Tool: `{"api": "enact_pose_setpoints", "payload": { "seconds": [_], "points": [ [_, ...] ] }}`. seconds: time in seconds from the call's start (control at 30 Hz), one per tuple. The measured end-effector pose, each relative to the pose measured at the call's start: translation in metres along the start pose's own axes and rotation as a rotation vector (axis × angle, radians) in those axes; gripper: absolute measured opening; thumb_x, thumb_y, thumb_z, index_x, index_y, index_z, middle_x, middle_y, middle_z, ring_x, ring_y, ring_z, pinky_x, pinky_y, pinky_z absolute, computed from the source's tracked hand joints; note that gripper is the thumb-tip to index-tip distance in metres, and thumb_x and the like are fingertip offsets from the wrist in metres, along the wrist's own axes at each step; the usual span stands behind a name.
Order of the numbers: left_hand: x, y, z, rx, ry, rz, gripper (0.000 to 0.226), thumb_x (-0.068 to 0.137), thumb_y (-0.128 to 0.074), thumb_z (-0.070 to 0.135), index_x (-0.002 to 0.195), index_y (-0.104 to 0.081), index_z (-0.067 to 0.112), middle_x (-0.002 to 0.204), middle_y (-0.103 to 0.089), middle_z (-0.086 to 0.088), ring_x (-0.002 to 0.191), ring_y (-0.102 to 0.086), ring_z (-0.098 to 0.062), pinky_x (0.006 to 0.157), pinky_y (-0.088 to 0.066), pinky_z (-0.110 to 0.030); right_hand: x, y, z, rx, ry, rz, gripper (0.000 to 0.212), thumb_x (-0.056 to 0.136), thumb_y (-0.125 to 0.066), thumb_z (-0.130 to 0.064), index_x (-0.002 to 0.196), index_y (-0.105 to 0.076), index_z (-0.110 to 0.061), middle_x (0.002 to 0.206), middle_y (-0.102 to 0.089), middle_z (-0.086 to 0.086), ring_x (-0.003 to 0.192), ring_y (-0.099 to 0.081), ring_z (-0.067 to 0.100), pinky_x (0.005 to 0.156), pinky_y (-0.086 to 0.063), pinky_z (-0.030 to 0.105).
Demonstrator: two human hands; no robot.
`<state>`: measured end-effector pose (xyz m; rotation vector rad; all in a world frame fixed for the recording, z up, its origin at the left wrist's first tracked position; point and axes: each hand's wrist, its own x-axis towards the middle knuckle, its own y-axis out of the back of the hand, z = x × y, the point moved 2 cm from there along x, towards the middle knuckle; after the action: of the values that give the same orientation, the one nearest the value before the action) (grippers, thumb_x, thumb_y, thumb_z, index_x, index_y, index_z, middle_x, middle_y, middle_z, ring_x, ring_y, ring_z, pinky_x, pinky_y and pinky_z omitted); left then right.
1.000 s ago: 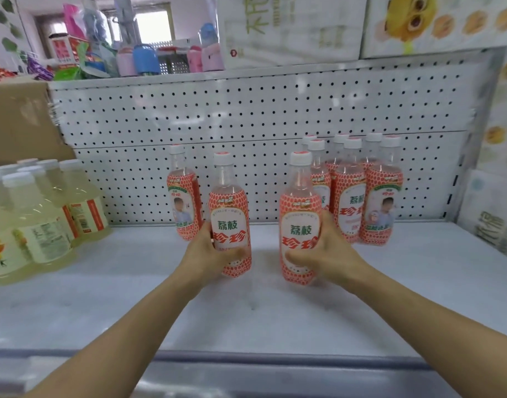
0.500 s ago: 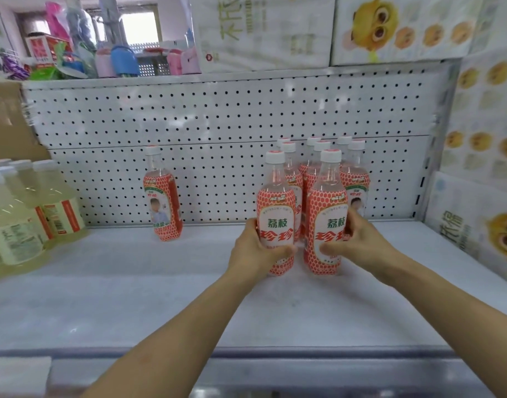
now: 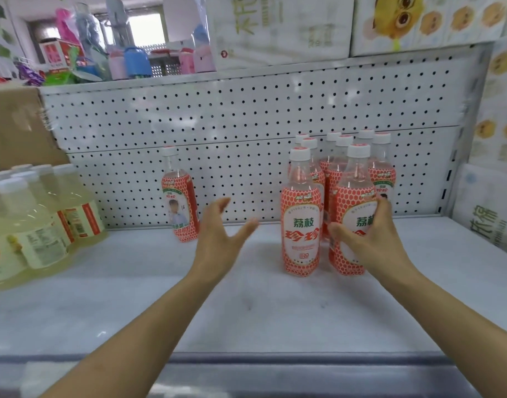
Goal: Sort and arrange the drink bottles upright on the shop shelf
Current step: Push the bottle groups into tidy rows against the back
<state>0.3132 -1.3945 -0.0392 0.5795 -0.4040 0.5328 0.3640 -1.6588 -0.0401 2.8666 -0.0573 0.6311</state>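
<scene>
Starting at the left edge of the shelf (image 3: pixel 246 311), a pack of pale yellow bottles (image 3: pixel 31 225) stands upright, white caps up. Moving along the back edge, a lone red bottle (image 3: pixel 180 202) stands upright against the pegboard (image 3: pixel 246 110), well apart from the rest. Just right of it comes the left hand (image 3: pixel 218 239), fingers spread and straight, palm turned toward the right, holding nothing at all. It sits between the lone bottle and the group, touching neither.

Now the group, toward the back right corner. The front-left red bottle (image 3: pixel 301 225) stands upright on its own, label facing out, with nothing touching it but its neighbour. Right beside it, the front-right red bottle (image 3: pixel 351 196) is upright too, and the right hand (image 3: pixel 373 242) grips it, thumb across the label, fingers wrapped round the far side. Behind these two, a cluster of red bottles (image 3: pixel 337 156) stands packed in rows near the pegboard. At the right edge, tissue packs (image 3: pixel 488 214) lean in.
</scene>
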Motion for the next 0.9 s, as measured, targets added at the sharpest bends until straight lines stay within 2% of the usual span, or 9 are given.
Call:
{"api": "enact_pose_setpoints", "payload": {
  "seconds": [0.17, 0.23, 0.3, 0.47, 0.57, 0.7, 0.8, 0.87, 0.9],
  "points": [
    [0.049, 0.051, -0.046, 0.058, 0.164, 0.322, 0.095, 0.076, -0.085, 0.028, 0.148, -0.026, 0.011, 0.146, -0.030, -0.011, 0.136, -0.031, -0.025, 0.112, -0.031, -0.038, -0.002, -0.007, 0.000, 0.025, -0.017, 0.083, 0.084, 0.076, -0.084, -0.023, 0.140, -0.030, -0.031, 0.112, -0.056, -0.015, 0.094, -0.054, -0.009, 0.083, -0.045, 0.032],
    [0.072, 0.058, -0.061, -0.029, 0.298, 0.275, 0.108, 0.075, -0.087, 0.022, 0.155, -0.014, 0.012, 0.153, -0.026, -0.013, 0.142, -0.030, -0.029, 0.115, -0.031, -0.048, -0.002, -0.007, 0.000, 0.005, -0.028, 0.098, 0.085, 0.074, -0.084, -0.025, 0.139, -0.030, -0.030, 0.117, -0.057, -0.010, 0.096, -0.056, -0.005, 0.087, -0.046, 0.036],
    [0.092, 0.059, -0.073, -0.161, 0.396, 0.192, 0.108, 0.075, -0.086, 0.015, 0.155, -0.012, 0.016, 0.148, -0.038, -0.013, 0.133, -0.044, -0.031, 0.110, -0.037, -0.056, -0.003, -0.005, 0.001, -0.018, -0.046, 0.104, 0.084, 0.073, -0.084, -0.026, 0.138, -0.031, -0.030, 0.120, -0.057, -0.009, 0.100, -0.059, 0.007, 0.092, -0.047, 0.040],
    [0.111, 0.065, -0.088, -0.162, 0.432, 0.058, 0.067, 0.071, -0.086, 0.010, 0.127, -0.048, 0.012, 0.109, -0.065, -0.006, 0.106, -0.065, -0.030, 0.087, -0.051, -0.047, -0.010, -0.002, 0.002, -0.014, -0.057, 0.037, 0.088, 0.072, -0.085, -0.019, 0.139, -0.030, -0.034, 0.115, -0.058, -0.020, 0.100, -0.057, -0.007, 0.088, -0.045, 0.032],
    [0.097, 0.070, -0.077, -0.180, 0.411, 0.010, 0.071, 0.063, -0.091, 0.015, 0.123, -0.053, 0.015, 0.105, -0.068, -0.004, 0.095, -0.068, -0.024, 0.089, -0.054, -0.050, -0.016, 0.000, 0.004, 0.001, -0.053, -0.007, 0.088, 0.076, -0.083, -0.013, 0.142, -0.028, -0.033, 0.123, -0.056, -0.014, 0.105, -0.057, -0.006, 0.083, -0.045, 0.021],
    [0.051, 0.071, -0.039, -0.181, 0.332, -0.109, 0.074, 0.043, -0.090, 0.037, 0.109, -0.059, 0.024, 0.099, -0.072, 0.000, 0.089, -0.071, -0.018, 0.077, -0.057, -0.040, -0.028, 0.002, 0.000, 0.037, 0.012, -0.039, 0.078, 0.084, -0.068, 0.003, 0.123, -0.032, -0.055, 0.123, -0.051, -0.015, 0.106, -0.056, -0.012, 0.082, -0.044, 0.012],
    [0.010, 0.066, -0.008, -0.105, 0.273, -0.162, 0.079, 0.034, -0.086, 0.053, 0.104, -0.061, 0.028, 0.093, -0.074, 0.005, 0.079, -0.073, -0.011, 0.064, -0.057, -0.030, -0.040, 0.007, -0.008, -0.140, 0.024, 0.135, 0.072, 0.080, -0.070, 0.003, 0.139, -0.036, -0.024, 0.126, -0.040, -0.006, 0.120, -0.045, 0.009, 0.092, -0.039, 0.017],
    [-0.015, 0.058, 0.012, -0.067, 0.228, -0.179, 0.083, 0.030, -0.084, 0.063, 0.104, -0.062, 0.031, 0.091, -0.074, 0.008, 0.075, -0.073, -0.005, 0.068, -0.060, -0.032, -0.054, 0.007, -0.020, -0.179, 0.162, 0.200, 0.065, 0.080, -0.074, -0.003, 0.132, -0.039, -0.018, 0.121, -0.042, -0.005, 0.112, -0.046, 0.014, 0.086, -0.040, 0.012],
    [-0.027, 0.052, 0.023, -0.046, 0.199, -0.181, 0.084, 0.030, -0.083, 0.069, 0.103, -0.061, 0.035, 0.090, -0.074, 0.011, 0.076, -0.073, -0.004, 0.071, -0.061, -0.034, -0.062, 0.004, -0.027, -0.154, 0.236, 0.137, 0.058, 0.080, -0.076, -0.010, 0.125, -0.042, -0.021, 0.114, -0.047, -0.007, 0.104, -0.050, 0.011, 0.081, -0.044, 0.012]
  ]
}}
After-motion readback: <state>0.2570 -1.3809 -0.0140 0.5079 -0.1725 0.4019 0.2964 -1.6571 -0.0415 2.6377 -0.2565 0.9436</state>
